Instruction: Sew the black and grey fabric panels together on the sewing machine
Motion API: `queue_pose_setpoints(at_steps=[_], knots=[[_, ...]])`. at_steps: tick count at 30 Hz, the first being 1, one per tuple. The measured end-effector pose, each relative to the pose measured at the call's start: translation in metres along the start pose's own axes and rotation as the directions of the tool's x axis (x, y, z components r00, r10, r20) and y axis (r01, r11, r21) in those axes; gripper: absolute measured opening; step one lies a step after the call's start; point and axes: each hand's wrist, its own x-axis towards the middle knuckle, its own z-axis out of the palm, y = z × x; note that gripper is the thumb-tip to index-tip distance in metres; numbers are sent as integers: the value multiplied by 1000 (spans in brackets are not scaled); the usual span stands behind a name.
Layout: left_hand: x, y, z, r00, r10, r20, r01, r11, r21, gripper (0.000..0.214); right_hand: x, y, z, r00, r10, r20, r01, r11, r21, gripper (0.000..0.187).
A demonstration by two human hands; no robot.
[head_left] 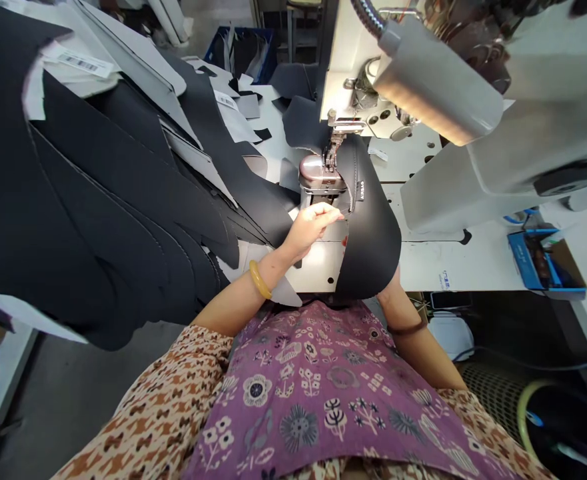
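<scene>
Far to the left of the presser foot [330,159] lay a deep pile of black panels [123,220], some with pale linings; whether any of those were sewn, I couldn't tell. Nearer, just in front of the foot, my left hand [309,230] had its thumb and fingertips pressed together, apparently pinching the left edge of the black piece [370,243]. That curved piece stood at the foot and spread to its right and toward me. A row of stitching [356,163] ran down it right of the foot, with the AIRBAG tag [362,191] set beside it, so I judged that seam done. The edge by the foot looked loose, its joining probably unfinished; how much remained didn't show. My right hand [396,277], right of the foot and nearer me, was mostly hidden behind the piece, so I can't tell how its fingers were held.
</scene>
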Motion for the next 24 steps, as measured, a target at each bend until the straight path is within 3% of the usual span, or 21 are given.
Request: queue_pose_setpoints(at_steps=[2,5,8,12,15,19,22,24], knots=[[1,3,-6,998,45,-35,-44,999,23,15,-3,-7,0,1000,-8,-15,10,989,150,48],[1,7,-11,992,100,-72,-100,995,16,12,-4,-16,0,996,-45,-74,63,964,260,46],[3,10,-9,987,163,-7,-162,986,22,17,-3,-19,-1,989,-65,-135,93,973,211,43],[10,11,-8,973,199,120,-208,976,60,21,-1,-23,-5,990,-50,-133,73,983,171,40],[14,16,-14,959,250,138,-274,941,201,21,1,-26,-9,992,-59,-111,73,989,125,36],[12,28,-24,923,339,182,-384,813,438,21,6,-30,-12,992,-29,-123,43,993,113,35],[8,34,-27,899,393,192,-433,742,512,23,7,-34,-13,994,-7,-106,21,992,127,33],[8,33,-26,902,398,169,-425,747,512,24,7,-35,-13,997,3,-79,7,992,130,33]])
